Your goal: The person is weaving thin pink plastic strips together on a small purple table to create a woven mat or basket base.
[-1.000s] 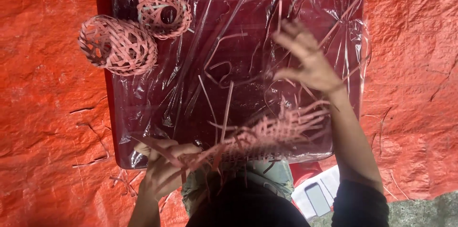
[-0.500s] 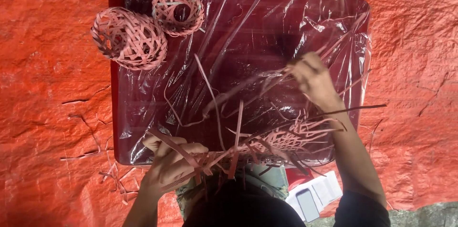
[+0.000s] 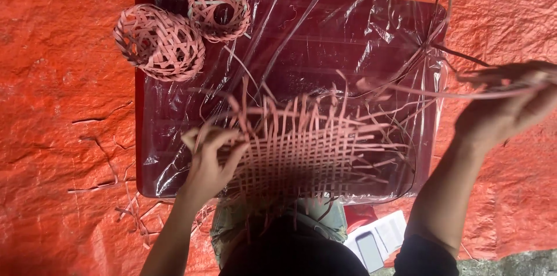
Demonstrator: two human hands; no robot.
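Pink woven mat (image 3: 301, 148) laid flat on plastic-covered board (image 3: 371, 38), near its front edge. Mat's L edge gripped by left hand (image 3: 209, 163), fingers curled on strips. Long strip (image 3: 429, 91) pulled taut to R, pinched in closed right hand (image 3: 505, 107). Two woven balls (image 3: 159, 44) (image 3: 219, 9) set at board's far-L corner, touching. Orange tarp (image 3: 58, 107) spread underneath.
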